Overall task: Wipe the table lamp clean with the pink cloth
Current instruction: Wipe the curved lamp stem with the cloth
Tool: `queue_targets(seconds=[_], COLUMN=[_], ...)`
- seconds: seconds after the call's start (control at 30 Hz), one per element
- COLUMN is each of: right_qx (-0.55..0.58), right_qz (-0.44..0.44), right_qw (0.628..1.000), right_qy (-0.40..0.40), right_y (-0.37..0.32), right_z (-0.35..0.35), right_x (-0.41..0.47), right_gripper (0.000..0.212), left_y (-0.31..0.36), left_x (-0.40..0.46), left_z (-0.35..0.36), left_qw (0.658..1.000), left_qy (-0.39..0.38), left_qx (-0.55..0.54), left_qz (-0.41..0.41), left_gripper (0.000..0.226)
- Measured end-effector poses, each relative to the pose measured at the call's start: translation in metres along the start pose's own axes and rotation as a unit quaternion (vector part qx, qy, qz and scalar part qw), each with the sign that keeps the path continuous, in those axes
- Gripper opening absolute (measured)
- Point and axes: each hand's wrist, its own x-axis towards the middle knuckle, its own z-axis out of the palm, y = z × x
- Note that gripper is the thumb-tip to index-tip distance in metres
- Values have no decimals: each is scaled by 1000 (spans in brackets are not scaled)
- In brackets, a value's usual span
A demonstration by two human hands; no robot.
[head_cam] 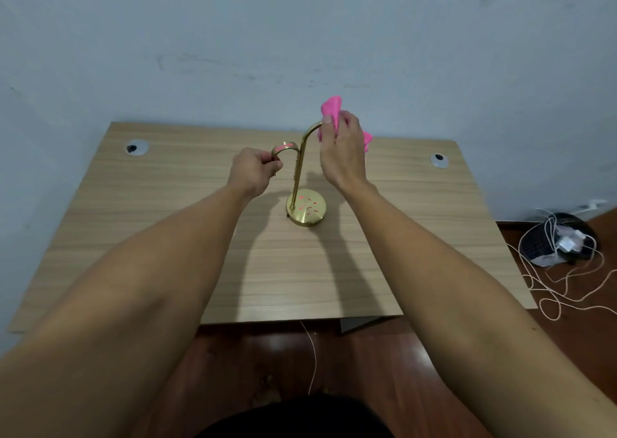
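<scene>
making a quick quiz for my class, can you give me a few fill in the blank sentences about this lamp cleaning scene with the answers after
1. The cloth in the right hand is ____ in colour.
2. The left hand grips the ____ of the lamp's two curved arms.
3. The lamp's round base stands on a ____ table.
4. A tangled cord lies on the floor to the person's ____.

Answers: pink; shorter; wooden; right

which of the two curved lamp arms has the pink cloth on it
The taller arm, on the right: the right hand presses the pink cloth around its end. The left hand holds the shorter arm bare.
</scene>
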Motion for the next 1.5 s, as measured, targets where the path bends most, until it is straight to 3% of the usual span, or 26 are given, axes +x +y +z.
queue_targets(seconds=[0.1, 0.23, 0.37, 0.5, 0.63, 0.67, 0.77, 0.8, 0.93, 0.97, 1.03, 1.1, 1.23, 1.4, 1.5], right_qx=[-159, -66, -135, -36, -148, -147, -51, -49, -151, -137, -53, -17, -102, -35, -125], right_qz=[-139, -56, -179, -43, -217, -215, -60, -46, -243, -239, -102, -18, -170, -28, -142], right_qw=[976, 996, 971, 998, 960, 962, 997, 998, 954, 957, 993, 999, 979, 998, 982], right_qy=[-53, 1, -86, -16, -92, -86, -12, -10, -94, -87, -13, 39, -43, 40, -16], right_y=[8, 7, 16, 11, 21, 23, 15, 11, 20, 22, 14, 6, 19, 10, 16], right_z=[2, -2, -3, -2, -5, -5, -1, 1, 6, 8, 11, 12, 12, 16, 18], right_x=[-7, -3, -11, -14, -22, -21, -19, -19, -27, -28, -29, -26, -30, -23, -32], right_gripper=[48, 53, 50, 58, 57, 56, 56, 57, 56, 56, 56, 58, 57, 56, 55], left_y=[2, 2, 1, 0, 1, 1, 3, 3, 4, 3, 3, 3, 4, 5, 5], left_x=[-1, -2, -1, 0, 0, -1, -2, -2, -1, -1, -1, -2, -3, -3, -2], left_z=[-2, -4, -5, -5, -7, -8, -7, -7, -8, -8, -8, -7, -6, -7, -7], left_qw=[1000, 1000, 999, 999, 999, 999, 998, 998, 997, 997, 997, 997, 996, 996, 996], left_qy=[-4, -7, -16, -21, -33, -34, -35, -34, -40, -42, -36, -31, -30, -33, -36], left_qx=[13, 20, 26, 25, 32, 33, 43, 47, 59, 62, 65, 70, 73, 80, 81], left_qz=[8, 14, 21, 23, 25, 27, 29, 27, 30, 31, 28, 30, 32, 26, 28], left_gripper=[13, 17, 16, 16, 15, 15, 16, 16, 12, 12, 12, 13, 13, 13, 14])
